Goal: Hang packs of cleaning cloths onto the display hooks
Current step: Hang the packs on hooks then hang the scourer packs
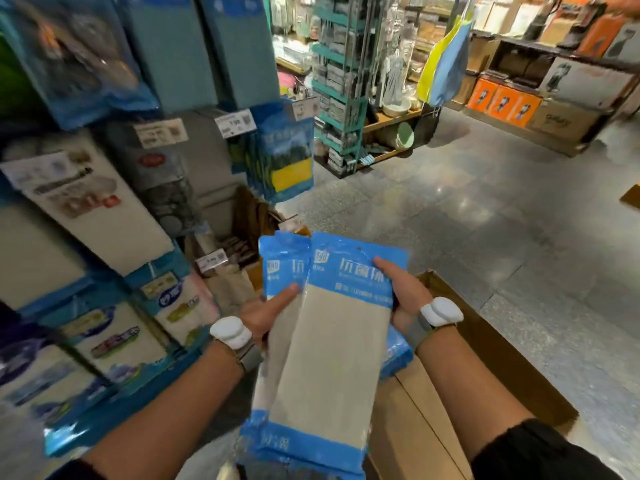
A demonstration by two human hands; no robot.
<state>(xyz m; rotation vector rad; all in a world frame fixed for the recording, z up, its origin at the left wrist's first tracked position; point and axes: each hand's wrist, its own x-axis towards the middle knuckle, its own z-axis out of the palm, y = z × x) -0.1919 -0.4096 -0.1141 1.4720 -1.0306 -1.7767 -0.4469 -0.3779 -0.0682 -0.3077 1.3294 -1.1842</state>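
Holding a few packs of cleaning cloths point(332, 348) fanned at the bottom centre of the frame, the person has both hands on them. The left hand point(270, 311) curls round the left edge with its thumb over the rear pack, and the right hand point(403, 294) pinches the right edge, thumb across the blue header point(356, 268). They're over an open cardboard box point(491, 344) at lower right, well apart from the display on the left, where a blue-and-yellow pack point(289, 161) hangs; the hooks are too blurred to pick out. These look light and floppy, soft cloth in slick film, so they'd probably slide against each other. Best bet is gripping the header right by the hang hole point(360, 249).
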